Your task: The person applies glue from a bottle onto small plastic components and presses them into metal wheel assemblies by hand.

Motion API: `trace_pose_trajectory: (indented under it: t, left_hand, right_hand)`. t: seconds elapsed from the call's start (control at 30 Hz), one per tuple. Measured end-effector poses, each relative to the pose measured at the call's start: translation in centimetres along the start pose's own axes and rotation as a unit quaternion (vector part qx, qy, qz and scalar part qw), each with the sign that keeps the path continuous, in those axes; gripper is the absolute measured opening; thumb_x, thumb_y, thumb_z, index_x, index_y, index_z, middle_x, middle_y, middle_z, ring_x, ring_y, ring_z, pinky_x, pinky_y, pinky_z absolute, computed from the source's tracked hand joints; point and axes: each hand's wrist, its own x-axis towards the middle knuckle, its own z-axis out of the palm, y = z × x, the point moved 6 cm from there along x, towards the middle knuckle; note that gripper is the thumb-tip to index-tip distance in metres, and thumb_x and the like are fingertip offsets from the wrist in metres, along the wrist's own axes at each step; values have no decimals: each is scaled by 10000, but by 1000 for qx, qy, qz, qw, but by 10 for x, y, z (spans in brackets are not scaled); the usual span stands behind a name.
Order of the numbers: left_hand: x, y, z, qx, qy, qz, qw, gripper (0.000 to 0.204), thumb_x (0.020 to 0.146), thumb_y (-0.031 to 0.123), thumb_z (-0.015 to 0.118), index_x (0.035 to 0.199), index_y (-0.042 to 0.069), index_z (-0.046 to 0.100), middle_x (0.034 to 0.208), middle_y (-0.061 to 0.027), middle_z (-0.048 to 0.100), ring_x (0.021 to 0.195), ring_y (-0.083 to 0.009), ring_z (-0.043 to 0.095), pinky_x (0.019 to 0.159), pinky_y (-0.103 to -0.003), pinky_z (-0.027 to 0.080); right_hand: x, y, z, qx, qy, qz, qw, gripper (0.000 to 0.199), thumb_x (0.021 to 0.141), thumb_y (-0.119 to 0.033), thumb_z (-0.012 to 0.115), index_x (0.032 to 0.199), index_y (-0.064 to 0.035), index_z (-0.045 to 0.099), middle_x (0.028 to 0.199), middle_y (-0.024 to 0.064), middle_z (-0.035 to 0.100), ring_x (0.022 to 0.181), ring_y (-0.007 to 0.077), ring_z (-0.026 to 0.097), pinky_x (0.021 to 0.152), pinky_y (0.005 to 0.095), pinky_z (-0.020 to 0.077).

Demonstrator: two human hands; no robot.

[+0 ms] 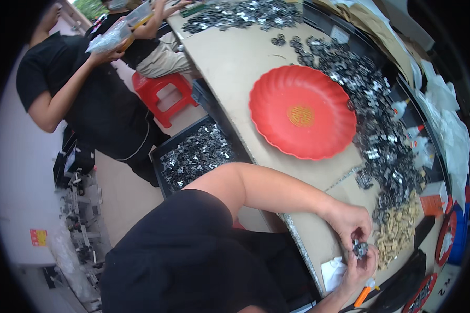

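1. Head view, the hands: the left hand [350, 221] comes in on a bare arm that bends at the elbow and lies across the near edge of the table [230, 62]; its fingers curl down and pinch a small metal part [360, 248] from above; the right hand [361, 268] comes up from the bottom edge, its fingers curl up and press on the same part from below; both hands are closed on it.
2. Head view, the part: it sits right between the fingertips of the two hands, just above the near edge of the table; it is tiny, dark and shiny; its exact shape is too small to tell.
3. Head view, things near by: a heap of tan little pieces [397, 232] lies just beside the hands; a long heap of shiny grey metal bits [376, 115] runs along the far side of the table; a big round red plate [302, 111] with a wavy rim and a gold mark in its middle sits in the middle of the table; a black tray of metal bits [193, 156] sits low beside the table; a red plastic stool [159, 94] stands by another person in black [89, 99].
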Motion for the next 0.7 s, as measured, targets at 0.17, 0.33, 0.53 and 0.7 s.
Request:
trace_pose_trajectory:
  t: [0.17, 0.33, 0.53, 0.7]
  left_hand:
    - [-15, 1, -27, -14, 73, -132, 988, 213, 684, 47, 707, 855, -16, 595, 829, -74, 580, 801, -150, 581, 689, -274, 486]
    - [-25, -13, -25, -272, 78, -267, 921, 287, 718, -102, 615, 988, -21, 557, 981, -80, 577, 936, -151, 568, 825, -270, 484]
    - [-21, -19, -11, -286, 78, -319, 900, 375, 707, -36, 667, 1053, -34, 521, 1024, -97, 564, 942, -151, 565, 851, -278, 476]
    - [-15, -4, -20, -189, 81, -260, 943, 415, 710, -53, 658, 1089, -17, 495, 1079, -101, 531, 976, -159, 553, 890, -285, 449]
  right_hand:
    - [17, 8, 10, 43, 104, -9, 994, 331, 641, -61, 701, 927, -11, 543, 1043, 108, 471, 979, 241, 460, 858, 357, 376]
    - [26, 2, 13, 81, 118, -19, 990, 368, 620, -89, 730, 944, -19, 570, 1004, 88, 500, 949, 199, 495, 785, 278, 415]
    - [16, -1, 7, 64, 122, -77, 987, 336, 621, -42, 734, 919, -23, 580, 909, 74, 503, 822, 150, 499, 684, 248, 430]
    - [14, -2, 6, 35, 133, -74, 988, 332, 618, -40, 729, 916, -26, 584, 889, 66, 505, 746, 130, 494, 640, 238, 429]
